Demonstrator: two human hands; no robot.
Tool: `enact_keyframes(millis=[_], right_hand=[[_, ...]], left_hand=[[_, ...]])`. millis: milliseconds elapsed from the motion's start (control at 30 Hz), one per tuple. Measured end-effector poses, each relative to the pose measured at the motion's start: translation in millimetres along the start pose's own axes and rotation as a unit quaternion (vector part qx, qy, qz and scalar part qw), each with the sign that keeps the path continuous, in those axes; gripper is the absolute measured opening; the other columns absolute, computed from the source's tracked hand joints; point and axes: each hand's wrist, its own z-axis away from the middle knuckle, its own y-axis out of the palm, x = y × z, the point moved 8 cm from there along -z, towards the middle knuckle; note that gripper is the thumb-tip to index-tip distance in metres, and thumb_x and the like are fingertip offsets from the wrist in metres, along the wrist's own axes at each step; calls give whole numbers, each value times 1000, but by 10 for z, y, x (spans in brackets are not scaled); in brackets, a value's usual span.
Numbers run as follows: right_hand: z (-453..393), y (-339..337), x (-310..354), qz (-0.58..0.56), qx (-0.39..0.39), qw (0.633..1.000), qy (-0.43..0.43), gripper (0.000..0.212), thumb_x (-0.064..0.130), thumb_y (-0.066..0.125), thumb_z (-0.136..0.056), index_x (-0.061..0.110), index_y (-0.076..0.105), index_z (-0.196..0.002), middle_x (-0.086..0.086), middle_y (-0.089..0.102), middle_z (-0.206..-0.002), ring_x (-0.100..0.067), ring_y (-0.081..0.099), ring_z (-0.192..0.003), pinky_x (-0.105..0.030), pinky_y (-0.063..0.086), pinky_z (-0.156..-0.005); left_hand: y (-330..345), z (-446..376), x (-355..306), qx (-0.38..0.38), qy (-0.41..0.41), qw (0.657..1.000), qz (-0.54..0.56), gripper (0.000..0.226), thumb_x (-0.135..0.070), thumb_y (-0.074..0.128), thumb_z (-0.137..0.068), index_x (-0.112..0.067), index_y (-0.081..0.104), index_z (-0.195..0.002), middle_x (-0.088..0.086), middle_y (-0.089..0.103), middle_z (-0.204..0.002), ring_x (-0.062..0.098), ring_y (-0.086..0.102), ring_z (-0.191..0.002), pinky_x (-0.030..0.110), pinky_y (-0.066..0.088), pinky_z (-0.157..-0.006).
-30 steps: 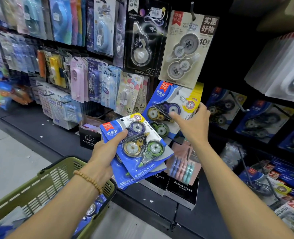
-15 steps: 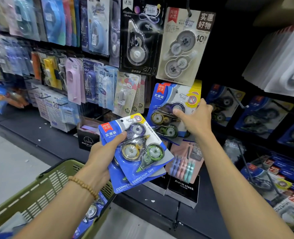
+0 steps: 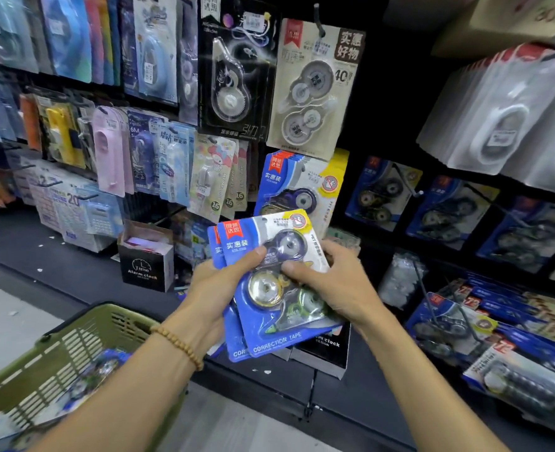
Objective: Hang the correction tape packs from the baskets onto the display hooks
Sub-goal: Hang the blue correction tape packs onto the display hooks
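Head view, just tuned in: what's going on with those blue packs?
A person is restocking correction tape. The left hand holds a small stack of blue packs, and the right hand grips the front one. Matching packs already hang on the display behind. The green basket sits lower left.

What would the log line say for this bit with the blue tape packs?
step: taking next pack | left hand: holds blue pack stack | right hand: pinches top pack | basket: lower left

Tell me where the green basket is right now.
The green basket sits at the lower left of the head view, below the left hand and its forearm, on the aisle side of the dark shelf.
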Motion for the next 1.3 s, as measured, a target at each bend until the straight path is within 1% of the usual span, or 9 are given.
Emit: enact_keyframes(millis=[100,200,267,333,467,633,867,1067,1300], right_hand=[[83,-246,-93,-45,-45,997,32,51,16,91,-72,13,59,-111,-2,76,-94,-10,73,-74,-25,57,-67],[148,-554,-189,-53,-85,994,49,52,14,89,-73,12,56,-112,-6,74,-101,-12,74,-80,-25,57,-67],[191,-833,-232,-47,-132,989,47,53,15,88,-75,11,54,-115,-7,72,-105,-11,73,-83,-22,56,-67],[231,-1148,-230,-52,-193,979,34,51,13,85,-79,11,51,-117,-3,69,-104,0,70,-74,-15,52,-60],[221,-1619,-240,-62,-267,962,5,48,20,84,-81,22,52,-117,-1,71,-111,-9,71,-94,-27,57,-76],[197,-1759,-253,-61,-298,952,-22,48,25,82,-84,22,51,-121,-2,74,-108,-15,73,-96,-42,60,-83],[273,-1804,-221,-56,-326,942,-59,41,17,79,-87,22,50,-115,8,71,-96,3,70,-77,-18,56,-66],[198,-1797,-227,-36,-323,945,-28,39,29,80,-86,28,50,-112,1,70,-109,-7,69,-92,-31,57,-78],[273,-1821,-275,-35,-346,937,-19,33,30,79,-86,37,49,-98,4,69,-108,-9,69,-94,-43,59,-88]], left_hand=[[203,11,91,36,-5,999,6,37,-19,79,-71,-3,74,-104,18,77,-101,33,75,-84,43,61,-76],[380,-34,214,53,-13,999,-3,47,-22,78,-71,-1,72,-112,19,75,-108,36,72,-97,50,57,-91],[482,-88,299,51,-9,998,-20,37,-18,76,-79,-2,72,-112,15,77,-102,30,74,-88,45,58,-85],[566,-132,369,47,-10,998,-36,22,-13,72,-88,-3,73,-108,11,78,-98,26,73,-81,46,58,-84],[713,-183,460,48,-13,998,-44,8,-9,70,-91,-9,73,-99,6,79,-92,19,74,-75,38,63,-74],[721,-216,522,36,-17,998,-52,15,-6,70,-90,-7,72,-104,8,79,-96,19,75,-76,37,62,-74],[627,-225,471,20,-15,998,-62,20,-8,70,-90,-4,71,-110,13,78,-102,24,74,-79,34,60,-69],[605,-207,456,21,-17,998,-65,19,-9,71,-90,-4,72,-108,13,78,-100,24,74,-77,38,60,-74],[604,-192,471,25,-21,997,-65,17,-9,71,-90,-4,72,-106,12,78,-98,24,74,-76,37,61,-72]])
